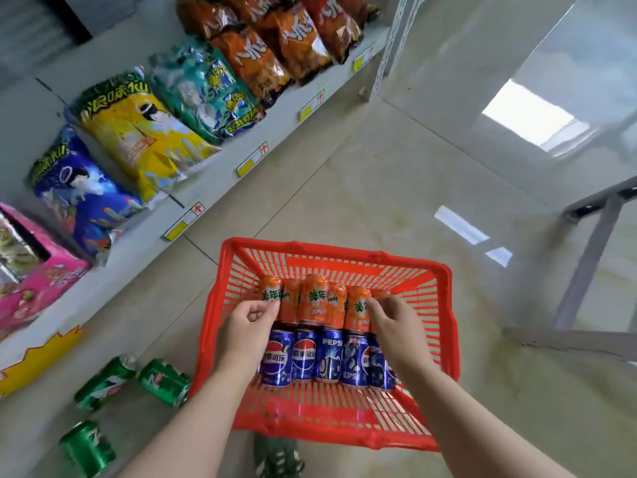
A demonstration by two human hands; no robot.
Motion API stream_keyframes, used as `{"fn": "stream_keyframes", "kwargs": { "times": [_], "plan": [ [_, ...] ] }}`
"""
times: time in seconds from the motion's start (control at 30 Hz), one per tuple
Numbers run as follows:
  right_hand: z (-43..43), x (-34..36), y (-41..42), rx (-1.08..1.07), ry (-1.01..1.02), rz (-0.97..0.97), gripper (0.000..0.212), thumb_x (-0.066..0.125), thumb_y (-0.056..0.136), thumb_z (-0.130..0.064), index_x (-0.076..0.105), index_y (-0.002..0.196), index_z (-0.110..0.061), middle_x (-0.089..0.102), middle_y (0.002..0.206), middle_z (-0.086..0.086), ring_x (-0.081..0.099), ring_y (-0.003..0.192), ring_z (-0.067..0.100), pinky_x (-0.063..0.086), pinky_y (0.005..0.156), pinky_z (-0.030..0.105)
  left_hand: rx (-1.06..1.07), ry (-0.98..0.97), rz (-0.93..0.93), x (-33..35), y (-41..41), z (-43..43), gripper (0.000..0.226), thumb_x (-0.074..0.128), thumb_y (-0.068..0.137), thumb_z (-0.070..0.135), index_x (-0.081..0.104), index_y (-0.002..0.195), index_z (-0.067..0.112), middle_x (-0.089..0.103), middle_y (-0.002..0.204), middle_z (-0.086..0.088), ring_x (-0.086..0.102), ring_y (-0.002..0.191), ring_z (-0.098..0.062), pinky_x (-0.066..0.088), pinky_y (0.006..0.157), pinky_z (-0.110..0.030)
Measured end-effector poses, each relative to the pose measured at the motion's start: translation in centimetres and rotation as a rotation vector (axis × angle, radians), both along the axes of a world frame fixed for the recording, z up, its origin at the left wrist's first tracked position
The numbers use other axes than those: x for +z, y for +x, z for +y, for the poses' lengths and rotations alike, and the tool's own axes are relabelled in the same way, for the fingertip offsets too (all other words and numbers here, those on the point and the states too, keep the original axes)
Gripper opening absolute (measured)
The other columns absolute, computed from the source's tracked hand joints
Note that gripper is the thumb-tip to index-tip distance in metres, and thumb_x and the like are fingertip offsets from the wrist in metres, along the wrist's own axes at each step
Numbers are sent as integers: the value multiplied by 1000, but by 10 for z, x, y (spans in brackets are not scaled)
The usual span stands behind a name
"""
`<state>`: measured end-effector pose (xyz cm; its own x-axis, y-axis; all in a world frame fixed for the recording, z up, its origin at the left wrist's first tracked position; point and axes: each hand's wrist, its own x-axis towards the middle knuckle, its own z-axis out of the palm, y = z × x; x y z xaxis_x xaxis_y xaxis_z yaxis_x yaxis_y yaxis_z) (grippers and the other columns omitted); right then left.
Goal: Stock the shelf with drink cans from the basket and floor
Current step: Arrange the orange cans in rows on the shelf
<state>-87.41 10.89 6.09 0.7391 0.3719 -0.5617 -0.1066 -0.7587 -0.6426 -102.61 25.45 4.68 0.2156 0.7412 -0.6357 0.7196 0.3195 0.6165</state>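
**A:** How much room is there to move?

**B:** Plenty on the right. The glossy beige tiled floor (396, 174) lies open there out to a grey metal frame (593, 257) at the far right edge. On the left, the pale shelf (218, 189) runs diagonally along the floor, with yellow price tags (251, 163) along its front lip. It is packed with snack bags (144, 132), and a pink carton (44, 281) sits at its near end.

**A:** And the basket?

**B:** The red plastic basket (331, 249) is just below the camera, near the shelf lip but not touching it. It holds two rows of cans lying on their sides. The orange Mirinda cans (313, 298) are on the far side and the blue Pepsi cans (332, 357) on the near side, the two rows end to end.

**A:** Anything loose?

**B:** Three green 7-Up cans (163, 381) lie on the floor between the shelf and the basket's left wall.

**A:** The hands?

**B:** Both are inside the basket. The left hand (246, 326) has its fingers curled round the leftmost orange can (269, 288). The right hand (393, 326) grips the right-end orange can (379, 294), which is mostly hidden under its fingers.
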Motion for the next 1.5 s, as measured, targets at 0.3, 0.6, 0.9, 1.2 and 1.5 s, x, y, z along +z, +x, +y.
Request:
{"fn": "stream_keyframes", "kwargs": {
  "times": [0.3, 0.6, 0.9, 1.2, 1.5],
  "plan": [
    [70, -151, -9, 118, -175, 92, 29, 51, 98, -37, 58, 106, -9, 64, 84, 1, 57, 68, 12, 40, 55, 23, 32, -36, 85, -124, 17, 40, 40, 58, 88, 49, 61, 114, 18, 63, 96, 5, 56, 85, -15, 42, 71, -28],
    [86, -233, -32, -92, -237, 43, 42, 72, 75, -57, 49, 82, -22, 65, 92, 7, 62, 82, 26, 51, 69, 38, 78, 10, 150, -201, 13, 32, 32, 47, 99, 27, 53, 129, 18, 59, 130, -3, 56, 112, -24, 39, 82, -27],
    [93, -223, -28, -40, -285, 91, 64, 77, 60, -59, 50, 93, -12, 64, 85, 6, 62, 71, 22, 51, 57, 34, 23, 107, 243, -206, 14, 29, 31, 51, 97, 21, 56, 127, 18, 61, 126, -4, 57, 114, -25, 43, 83, -30],
    [70, -209, -17, 38, -220, 154, 65, 77, 65, -53, 49, 107, -13, 65, 85, 6, 62, 69, 20, 56, 61, 39, -61, -8, 310, -216, 34, 37, 50, 55, 93, 41, 52, 132, 10, 58, 131, -5, 56, 118, -26, 46, 87, -34],
    [35, -211, 18, -22, -144, 94, 45, 84, 63, -49, 62, 83, -16, 58, 60, -1, 54, 54, 16, 46, 53, 34, -167, -230, 294, -234, 38, 53, 66, 82, 68, 41, 55, 121, 12, 64, 118, -3, 62, 104, -25, 52, 86, -37]
  ]
}}
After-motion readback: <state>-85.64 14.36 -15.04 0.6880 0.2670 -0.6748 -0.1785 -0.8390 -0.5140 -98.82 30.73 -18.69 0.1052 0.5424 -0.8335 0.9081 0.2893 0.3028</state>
